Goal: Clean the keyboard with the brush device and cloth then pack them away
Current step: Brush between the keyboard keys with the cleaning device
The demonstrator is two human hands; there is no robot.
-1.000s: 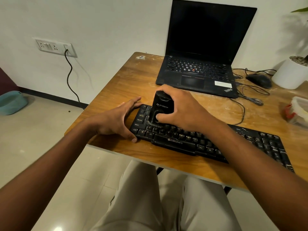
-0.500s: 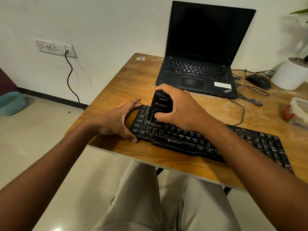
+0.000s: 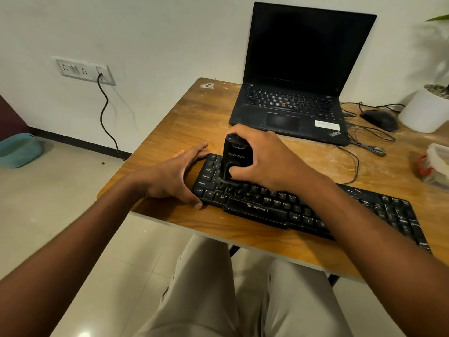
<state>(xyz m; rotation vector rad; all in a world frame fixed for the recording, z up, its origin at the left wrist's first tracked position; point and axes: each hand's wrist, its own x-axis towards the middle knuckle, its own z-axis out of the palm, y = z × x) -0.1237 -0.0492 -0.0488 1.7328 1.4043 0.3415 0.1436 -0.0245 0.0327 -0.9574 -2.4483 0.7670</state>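
A black dusty keyboard (image 3: 364,210) lies slanted along the front of the wooden table (image 3: 184,122). My right hand (image 3: 264,156) grips a black brush device (image 3: 234,156), held upright with its lower end pressed on the keys near the keyboard's left end. My left hand (image 3: 175,176) lies flat with fingers spread against the keyboard's left edge, thumb at the front corner, holding nothing. No cloth shows in the head view.
An open black laptop (image 3: 291,103) stands behind the keyboard. To its right are a black mouse (image 3: 380,119) with tangled cables, a white plant pot (image 3: 425,110) and a clear plastic container (image 3: 437,166). A wall socket (image 3: 82,70) with a hanging cord is at the left.
The brush device and my right hand stay in almost the same spot on the left keys, shifting only slightly. My left hand keeps its place at the keyboard's edge.
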